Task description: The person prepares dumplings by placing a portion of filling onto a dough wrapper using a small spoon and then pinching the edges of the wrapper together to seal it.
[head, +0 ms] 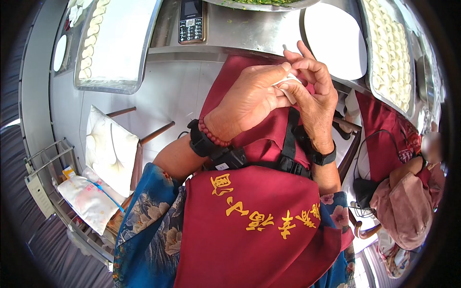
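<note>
A white dough wrapper [289,86], folded over, is held between my two hands above the maroon apron on my lap. My left hand [254,91], with a beaded bracelet at the wrist, supports it from the left and pinches its top edge with the thumb. On the other side my right hand [313,77] presses the near edge with its thumb, the other fingers raised and bent. Fingers cover much of the wrapper, so any filling inside is hidden. Beyond the hands, a metal bowl [304,5] of chopped green filling shows at the top edge.
A keypad phone [191,23] lies on the steel table [248,30]. Dumplings line one side of the left tray [115,46]; rows of them fill the right tray [389,57]. Between bowl and right tray is a white rounded board [335,43]. A chair cushion [111,151] and another person [403,208] flank me.
</note>
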Motion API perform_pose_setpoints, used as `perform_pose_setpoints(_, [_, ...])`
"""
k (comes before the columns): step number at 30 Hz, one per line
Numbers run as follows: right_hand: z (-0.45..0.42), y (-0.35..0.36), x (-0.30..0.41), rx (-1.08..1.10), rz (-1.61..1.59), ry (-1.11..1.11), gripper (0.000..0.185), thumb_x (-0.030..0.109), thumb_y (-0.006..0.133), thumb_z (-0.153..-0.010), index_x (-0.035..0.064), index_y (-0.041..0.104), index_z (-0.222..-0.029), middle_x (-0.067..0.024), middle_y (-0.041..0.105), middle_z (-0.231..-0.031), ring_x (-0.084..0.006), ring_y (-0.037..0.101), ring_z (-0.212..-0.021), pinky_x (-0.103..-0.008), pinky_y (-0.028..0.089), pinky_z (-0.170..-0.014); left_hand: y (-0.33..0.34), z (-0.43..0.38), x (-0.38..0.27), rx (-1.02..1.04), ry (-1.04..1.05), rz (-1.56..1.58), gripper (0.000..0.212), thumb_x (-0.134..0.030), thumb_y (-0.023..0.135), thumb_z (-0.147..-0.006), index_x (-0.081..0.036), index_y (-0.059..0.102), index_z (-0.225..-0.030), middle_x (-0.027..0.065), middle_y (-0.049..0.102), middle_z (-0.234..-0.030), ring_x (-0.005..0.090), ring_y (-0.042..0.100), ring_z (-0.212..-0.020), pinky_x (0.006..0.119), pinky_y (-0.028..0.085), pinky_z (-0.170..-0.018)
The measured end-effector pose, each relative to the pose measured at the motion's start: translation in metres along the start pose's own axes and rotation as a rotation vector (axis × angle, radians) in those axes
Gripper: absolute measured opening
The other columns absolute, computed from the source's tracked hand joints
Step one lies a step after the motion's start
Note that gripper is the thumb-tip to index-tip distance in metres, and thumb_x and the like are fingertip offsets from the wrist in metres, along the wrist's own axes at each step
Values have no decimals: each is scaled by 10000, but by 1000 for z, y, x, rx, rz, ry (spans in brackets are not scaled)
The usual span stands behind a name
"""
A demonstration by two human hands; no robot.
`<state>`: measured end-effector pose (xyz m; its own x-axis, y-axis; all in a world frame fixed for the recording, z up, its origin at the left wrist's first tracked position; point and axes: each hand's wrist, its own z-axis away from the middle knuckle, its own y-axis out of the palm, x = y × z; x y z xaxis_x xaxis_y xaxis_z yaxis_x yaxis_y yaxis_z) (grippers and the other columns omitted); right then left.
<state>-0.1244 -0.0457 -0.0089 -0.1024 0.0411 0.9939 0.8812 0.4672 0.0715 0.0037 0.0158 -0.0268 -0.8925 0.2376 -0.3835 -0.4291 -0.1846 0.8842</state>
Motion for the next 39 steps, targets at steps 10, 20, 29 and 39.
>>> perform_pose_setpoints(10, [-3,-13,-17,105,112,-212,125,-56,674,-831,-15,658,-947,-210,654,-1173,-296,494,-1300,-343,481,-988,12,3,-5,-62,-74,274,454,-407,391,-1035,15,510,-1150,104,583,-1131,207,567,-1087,431,432,-1021])
perform_pose_setpoints(20, [-1,-5,-6,21,50,-8,152,-23,691,-837,5,673,-985,-154,682,-1126,-292,474,-1319,-351,462,-1005,6,0,2,-76,-23,387,320,-316,443,-1030,-21,526,-1122,69,582,-1057,176,572,-1001,394,445,-984])
perform_pose_setpoints(29, [0,-15,-7,104,286,-170,131,-41,701,-811,12,689,-931,-156,700,-1094,-287,471,-1325,-372,404,-1049,3,-3,0,85,-33,257,247,-236,503,-998,-40,540,-1145,38,587,-1026,149,574,-964,384,445,-978])
perform_pose_setpoints(39, [2,-7,0,64,161,-69,165,-54,695,-809,1,695,-964,-158,689,-1118,-281,487,-1310,-355,435,-1036,0,-1,3,18,-25,131,364,-279,482,-1000,13,492,-1217,62,581,-1072,147,570,-977,419,435,-997])
